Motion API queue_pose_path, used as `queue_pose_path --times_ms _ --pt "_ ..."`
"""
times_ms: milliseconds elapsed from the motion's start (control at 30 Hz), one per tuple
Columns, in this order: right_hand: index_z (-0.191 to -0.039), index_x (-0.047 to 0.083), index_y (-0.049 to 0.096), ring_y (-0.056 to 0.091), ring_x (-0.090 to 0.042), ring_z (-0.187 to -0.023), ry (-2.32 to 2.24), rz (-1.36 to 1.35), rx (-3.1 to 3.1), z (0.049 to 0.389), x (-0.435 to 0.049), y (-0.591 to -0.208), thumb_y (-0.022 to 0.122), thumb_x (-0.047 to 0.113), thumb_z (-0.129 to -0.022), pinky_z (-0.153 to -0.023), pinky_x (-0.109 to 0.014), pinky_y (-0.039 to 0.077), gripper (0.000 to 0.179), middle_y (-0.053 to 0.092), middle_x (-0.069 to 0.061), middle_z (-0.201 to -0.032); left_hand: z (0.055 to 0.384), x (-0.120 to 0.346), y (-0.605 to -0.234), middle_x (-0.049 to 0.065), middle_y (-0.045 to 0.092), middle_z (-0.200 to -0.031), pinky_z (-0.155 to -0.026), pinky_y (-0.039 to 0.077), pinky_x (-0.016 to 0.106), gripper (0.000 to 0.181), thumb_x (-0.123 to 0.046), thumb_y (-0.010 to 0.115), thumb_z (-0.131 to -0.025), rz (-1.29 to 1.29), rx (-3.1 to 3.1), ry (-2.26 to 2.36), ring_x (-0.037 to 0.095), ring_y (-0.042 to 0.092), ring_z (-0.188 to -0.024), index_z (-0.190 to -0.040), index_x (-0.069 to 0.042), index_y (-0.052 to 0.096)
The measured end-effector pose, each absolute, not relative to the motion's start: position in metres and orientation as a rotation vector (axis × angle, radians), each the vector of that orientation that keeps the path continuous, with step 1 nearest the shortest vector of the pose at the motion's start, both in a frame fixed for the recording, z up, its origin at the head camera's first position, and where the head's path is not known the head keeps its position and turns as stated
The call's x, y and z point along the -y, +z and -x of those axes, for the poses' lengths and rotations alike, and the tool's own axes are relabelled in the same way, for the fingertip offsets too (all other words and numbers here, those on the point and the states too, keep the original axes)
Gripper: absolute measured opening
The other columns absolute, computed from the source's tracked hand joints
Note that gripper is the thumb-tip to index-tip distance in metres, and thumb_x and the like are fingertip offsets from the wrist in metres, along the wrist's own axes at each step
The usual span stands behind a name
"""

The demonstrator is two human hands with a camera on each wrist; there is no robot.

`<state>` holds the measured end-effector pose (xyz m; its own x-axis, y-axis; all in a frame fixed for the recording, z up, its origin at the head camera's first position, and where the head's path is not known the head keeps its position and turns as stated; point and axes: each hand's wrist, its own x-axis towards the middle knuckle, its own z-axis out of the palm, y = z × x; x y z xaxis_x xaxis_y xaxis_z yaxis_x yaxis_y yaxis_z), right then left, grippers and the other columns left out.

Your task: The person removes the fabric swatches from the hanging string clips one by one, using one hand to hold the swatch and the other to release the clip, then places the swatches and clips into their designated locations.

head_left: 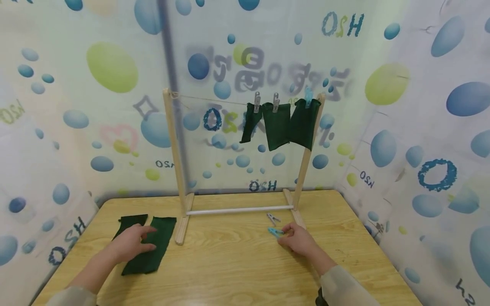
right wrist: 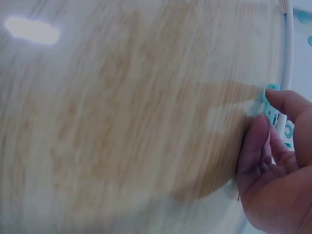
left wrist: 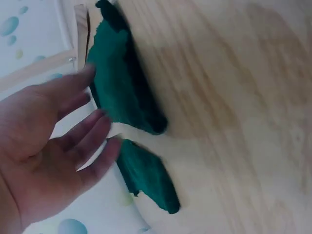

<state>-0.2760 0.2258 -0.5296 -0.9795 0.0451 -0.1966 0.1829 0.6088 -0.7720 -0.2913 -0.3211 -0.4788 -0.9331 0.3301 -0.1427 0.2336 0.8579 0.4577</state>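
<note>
Backdrop: pale sheeting (head_left: 275,25) rises around your workplace at the back and both sides, printed with blue and green ovals and reversed lettering.
Bench (head_left: 229,263): its light, wood-grained top spreads before you and reaches back to the sheeting.
Wooden frame (head_left: 174,148): you have two posts near the far edge, with a white rod (head_left: 241,210) joining them low down and a thin string (head_left: 214,100) running from the left post's top toward the right one.
Hanging cloths (head_left: 278,125): three dark green pieces hang side by side toward the right post; grey pegs hold the narrow left one and the middle one, and a light blue peg (head_left: 308,97) holds the right one.
Left hand (head_left: 132,244): your grip here is wide, fingers loosely apart and holding nothing, above the two loose cloths.
Loose cloths: a larger green piece (head_left: 162,238) lies on the bench beside the frame's left foot, with a smaller green piece (head_left: 132,220) just to its left.
Right hand (head_left: 302,242): your grip here is narrow, thumb and fingertips pinching a blue clothespin (head_left: 274,232) low over the bench, near the right foot; you cannot tell whether it touches the wood.
Grey clothespin (head_left: 273,219): it lies on the bench just behind the blue one.
</note>
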Motion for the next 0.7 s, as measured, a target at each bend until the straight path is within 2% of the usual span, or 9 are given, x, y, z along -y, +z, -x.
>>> queue_pose_path --times_ms 100,233,333,500,700 --pt "-0.124 0.006 0.065 0.058 -0.017 -0.066 -1.334 -0.186 -2.657 0.275 -0.225 -0.529 0.081 0.018 -0.097 -0.057 -0.029 0.053 0.034 0.064 -0.007 -0.089 0.290 0.317 -0.479 0.012 0.062 -0.106 -0.078 0.051 0.043 0.078 -0.032 0.089 -0.093 -0.423 -2.740 0.629 0.023 0.055 -0.092 -0.150 0.010 0.058" --pt "-0.123 0.008 0.065 0.056 -0.017 -0.062 -1.353 -0.174 -2.667 0.275 -0.223 -0.529 0.080 0.016 -0.098 -0.056 -0.029 0.051 0.030 0.062 -0.005 -0.082 0.289 0.313 -0.480 0.018 0.063 -0.114 -0.086 0.058 0.050 0.091 -0.037 0.095 -0.086 -0.407 -2.719 0.559 0.029 0.064 -0.101 -0.152 0.011 0.056" --pt "-0.121 0.011 0.066 0.054 -0.015 -0.057 -1.326 -0.166 -2.706 0.275 -0.221 -0.530 0.080 0.018 -0.099 -0.054 -0.028 0.047 0.028 0.060 -0.003 -0.075 0.289 0.312 -0.480 0.027 0.063 -0.123 -0.095 0.059 0.059 0.094 -0.041 0.096 -0.083 -0.400 -2.744 0.486 0.041 0.069 -0.112 -0.151 0.010 0.058" --pt "-0.122 0.015 0.066 0.053 -0.013 -0.052 -1.245 -0.141 -2.782 0.276 -0.219 -0.532 0.081 0.024 -0.099 -0.054 -0.027 0.042 0.028 0.060 0.000 -0.070 0.291 0.308 -0.482 0.037 0.060 -0.136 -0.104 0.054 0.068 0.095 -0.044 0.097 -0.080 -0.361 -2.775 0.402 0.057 0.061 -0.128 -0.151 0.007 0.060" --pt "-0.121 0.013 0.067 0.053 -0.013 -0.050 -1.334 -0.155 -2.757 0.276 -0.216 -0.531 0.080 0.020 -0.099 -0.052 -0.027 0.044 0.027 0.061 -0.001 -0.069 0.290 0.298 -0.478 0.045 0.051 -0.146 -0.103 0.054 0.071 0.094 -0.040 0.096 -0.081 -0.286 -2.744 0.357 0.063 0.057 -0.133 -0.154 0.005 0.058"
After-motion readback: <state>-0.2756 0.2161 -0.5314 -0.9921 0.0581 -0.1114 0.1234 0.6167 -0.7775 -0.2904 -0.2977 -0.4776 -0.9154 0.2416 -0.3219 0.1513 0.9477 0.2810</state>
